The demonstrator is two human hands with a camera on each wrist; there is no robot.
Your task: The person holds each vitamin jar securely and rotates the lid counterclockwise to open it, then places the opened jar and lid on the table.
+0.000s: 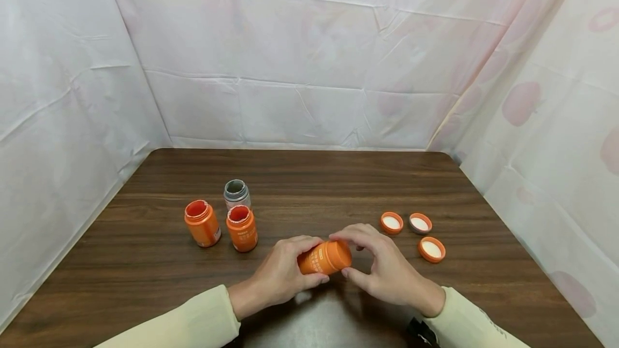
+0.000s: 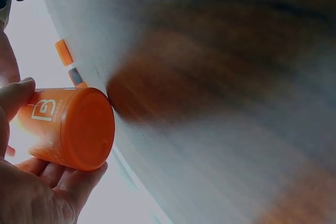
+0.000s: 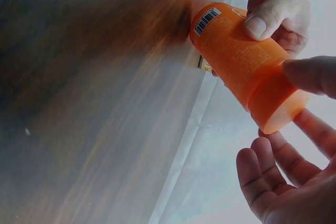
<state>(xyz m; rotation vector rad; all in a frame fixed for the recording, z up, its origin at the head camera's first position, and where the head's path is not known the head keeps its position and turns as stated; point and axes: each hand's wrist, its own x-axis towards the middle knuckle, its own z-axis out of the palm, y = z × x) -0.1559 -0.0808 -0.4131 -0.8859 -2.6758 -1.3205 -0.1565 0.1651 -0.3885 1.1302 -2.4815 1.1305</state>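
Note:
An orange bottle (image 1: 315,261) with pale printing lies tilted in my left hand (image 1: 282,272), its lid end pointing right. The left thumb and fingers curl round its body, and in the left wrist view its round base faces the camera. At the other end, my right hand (image 1: 389,268) pinches the orange lid (image 3: 275,100) between thumb and fingertips. The lid sits on the bottle. In the right wrist view a barcode (image 3: 208,21) shows near the base, and the other right fingers are spread loosely below the lid.
Left on the brown table (image 1: 309,176) stand uncapped bottles: an orange one (image 1: 203,225), another orange one (image 1: 242,230), and a grey one (image 1: 237,193) partly behind it. At right lie loose lids, white inside: two orange (image 1: 391,223) and one grey-sided (image 1: 420,223). White sheets (image 1: 300,58) surround the table.

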